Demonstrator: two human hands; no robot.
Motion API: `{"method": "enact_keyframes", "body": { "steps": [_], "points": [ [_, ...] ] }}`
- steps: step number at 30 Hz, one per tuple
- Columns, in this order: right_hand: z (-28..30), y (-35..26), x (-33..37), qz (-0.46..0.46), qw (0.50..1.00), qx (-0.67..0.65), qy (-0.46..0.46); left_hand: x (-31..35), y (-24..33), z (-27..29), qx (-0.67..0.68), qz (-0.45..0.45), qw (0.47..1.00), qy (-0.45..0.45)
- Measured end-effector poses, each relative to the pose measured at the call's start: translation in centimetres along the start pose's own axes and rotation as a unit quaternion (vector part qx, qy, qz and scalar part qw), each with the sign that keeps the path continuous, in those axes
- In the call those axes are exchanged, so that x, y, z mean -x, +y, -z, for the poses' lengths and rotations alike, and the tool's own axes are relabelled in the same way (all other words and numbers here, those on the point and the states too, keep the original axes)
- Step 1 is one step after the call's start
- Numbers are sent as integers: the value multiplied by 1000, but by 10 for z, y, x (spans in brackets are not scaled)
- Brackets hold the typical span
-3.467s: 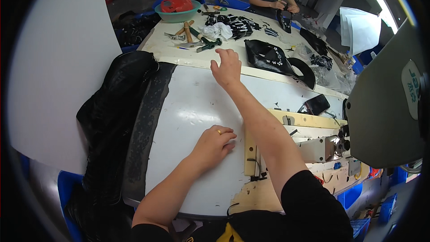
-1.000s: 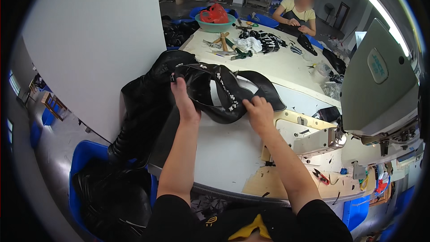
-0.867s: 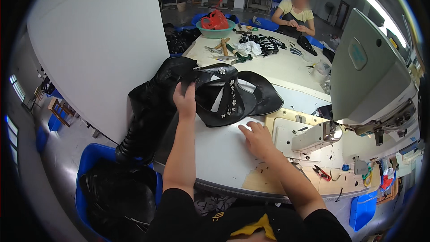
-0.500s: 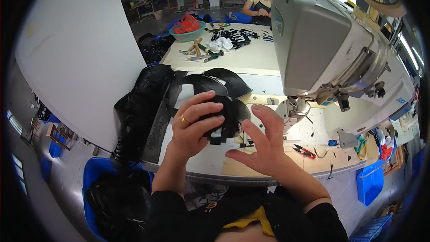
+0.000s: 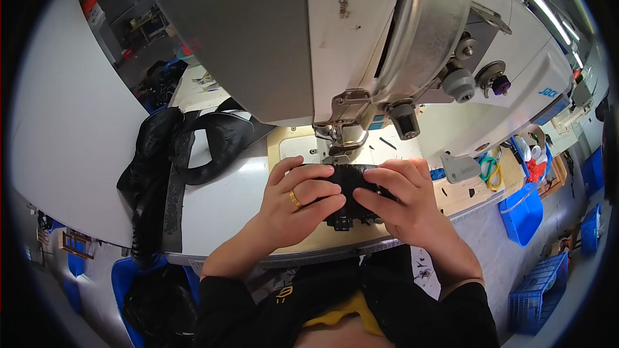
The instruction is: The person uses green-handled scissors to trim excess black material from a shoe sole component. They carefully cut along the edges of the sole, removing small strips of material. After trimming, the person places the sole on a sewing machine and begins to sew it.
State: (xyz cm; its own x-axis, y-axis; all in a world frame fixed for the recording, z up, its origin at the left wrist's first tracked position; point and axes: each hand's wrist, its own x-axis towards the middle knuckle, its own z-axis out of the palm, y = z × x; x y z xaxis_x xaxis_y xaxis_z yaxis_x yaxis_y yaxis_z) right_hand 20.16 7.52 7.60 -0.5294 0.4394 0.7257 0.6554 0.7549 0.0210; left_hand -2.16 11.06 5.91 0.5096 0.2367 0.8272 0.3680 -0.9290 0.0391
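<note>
A curved black leather-like piece (image 5: 349, 183) lies close in front of the sewing machine's presser foot (image 5: 340, 144). My left hand (image 5: 290, 203) holds its left side, fingers bent over the top, with a gold ring on one finger. On the opposite side, my right hand (image 5: 407, 201) grips the piece with bent fingers. Both thumbs are hidden, and so is the underside of the piece. Whether its far edge sits under the foot I cannot tell. More curved black pieces (image 5: 227, 151) rest on the table left of my hands.
The large machine head (image 5: 251, 38) hangs over the far side of the table. Long black material (image 5: 145, 180) drapes over the left edge above a blue bin (image 5: 119, 290) of black pieces. Scissors with green and yellow handles (image 5: 493, 174) lie at the right, near a blue tray (image 5: 522, 216).
The black piece has moved right and up to the presser foot. My right hand, spread apart from it before, now grips it. The view has shifted closer to the machine.
</note>
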Motion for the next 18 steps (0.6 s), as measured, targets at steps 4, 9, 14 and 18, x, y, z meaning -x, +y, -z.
{"method": "enact_keyframes", "body": {
  "steps": [4,9,14,18],
  "points": [
    [-21,39,-4,-5,1000,-8,6,-7,-17,-24,-36,39,999,0],
    [-33,56,-19,12,998,-48,33,-13,-29,-27,-62,65,996,0],
    [-35,56,-8,-48,995,-86,-22,-8,-31,-30,-52,76,996,-2],
    [-33,52,-4,-60,995,-72,-29,-7,-33,-31,-38,77,996,-7]
  ]
}}
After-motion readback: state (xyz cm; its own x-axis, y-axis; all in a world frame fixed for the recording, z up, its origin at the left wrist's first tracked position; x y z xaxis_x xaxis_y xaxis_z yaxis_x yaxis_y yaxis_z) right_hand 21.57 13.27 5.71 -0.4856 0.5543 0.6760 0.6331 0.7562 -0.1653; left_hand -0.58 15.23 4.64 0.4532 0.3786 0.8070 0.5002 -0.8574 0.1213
